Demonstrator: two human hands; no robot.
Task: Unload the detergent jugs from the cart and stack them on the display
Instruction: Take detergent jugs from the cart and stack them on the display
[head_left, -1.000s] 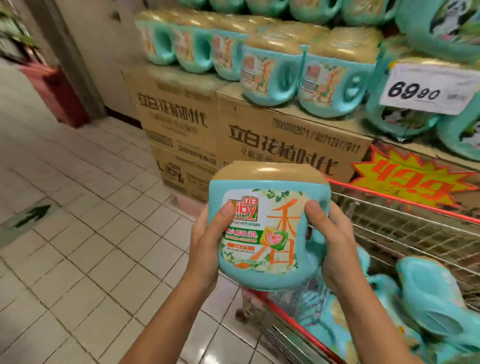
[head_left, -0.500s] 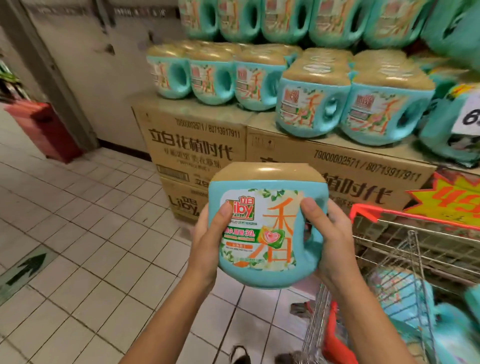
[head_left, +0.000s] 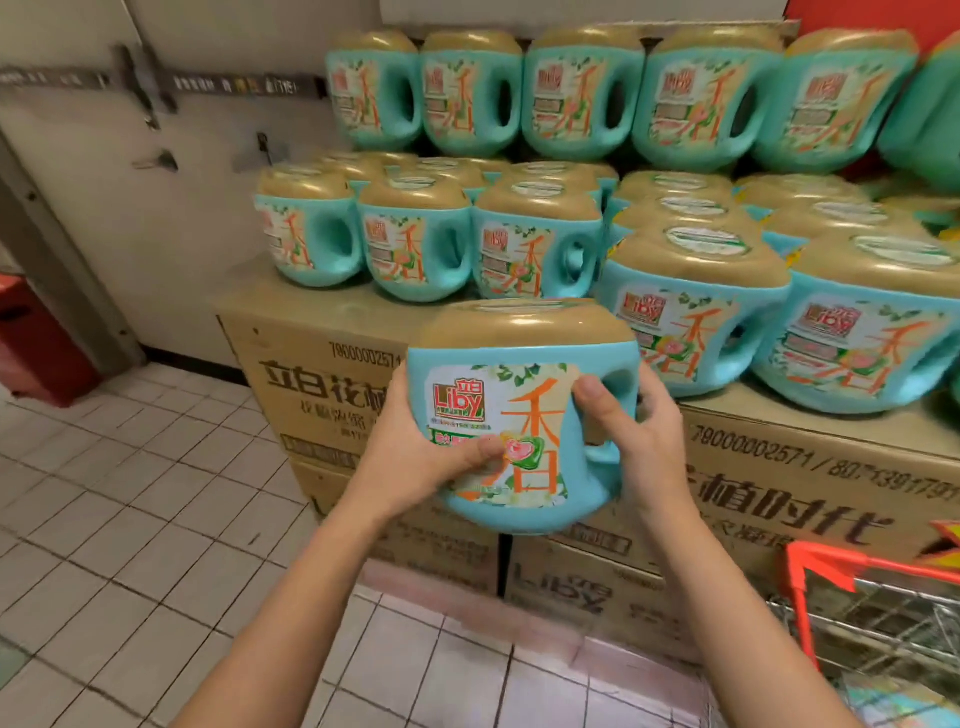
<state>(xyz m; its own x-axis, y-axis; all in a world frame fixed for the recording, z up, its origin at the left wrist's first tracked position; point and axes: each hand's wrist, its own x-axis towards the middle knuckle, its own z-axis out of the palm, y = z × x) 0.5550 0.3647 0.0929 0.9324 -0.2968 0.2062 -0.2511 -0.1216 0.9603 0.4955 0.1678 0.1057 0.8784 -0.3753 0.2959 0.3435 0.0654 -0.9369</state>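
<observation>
Left grip (head_left: 410, 462) and right grip (head_left: 644, 441) clasp the jug (head_left: 498, 405) upright before bare box top (head_left: 322, 317)

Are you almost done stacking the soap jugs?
Not quite. Done: rows of jugs already sit on the boxes. In hand: one jug, gripped by the left hand and right hand, not yet set down. Left: the cart shows something teal inside, probably more jugs, but too blurred to count.

Both hands (head_left: 415, 467) gripping teal jug (head_left: 519, 415), display (head_left: 571, 234) beyond
</observation>
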